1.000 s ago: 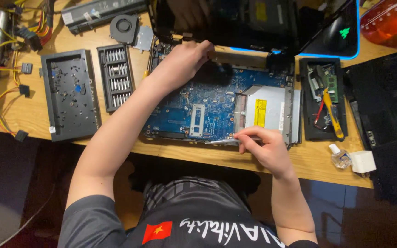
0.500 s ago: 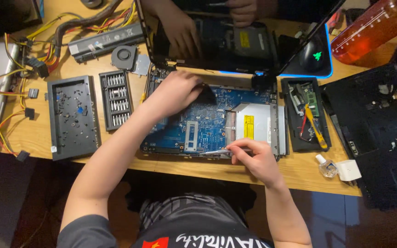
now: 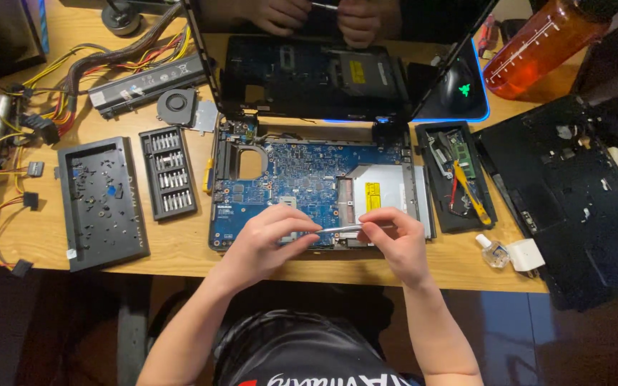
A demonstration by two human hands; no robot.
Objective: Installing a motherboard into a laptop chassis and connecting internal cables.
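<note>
Left hand [image 3: 270,239]: my fingers are pinched closed on the left end of a slim silver screwdriver [image 3: 345,229], steadying its tip, I judge.
Right hand [image 3: 398,239]: closed around the other end of the screwdriver, thumb and fingers wrapped as if to turn it.
Screwdriver: thin, pale metal, lying level between both hands, just above the near edge of the board.
Board [image 3: 302,175]: blue laptop motherboard, bare and flat on the wooden desk [image 3: 180,250] right in front of me, with a silver optical drive [image 3: 388,189] at its right.
Bit set [image 3: 169,171]: open black case to the left, near enough to reach.
Tray [image 3: 101,204]: black tray further left, dotted with small screws, likely kept there so none get lost.
Across the desk: another person's hands [image 3: 316,14] work over a second open laptop [image 3: 309,75].
</note>
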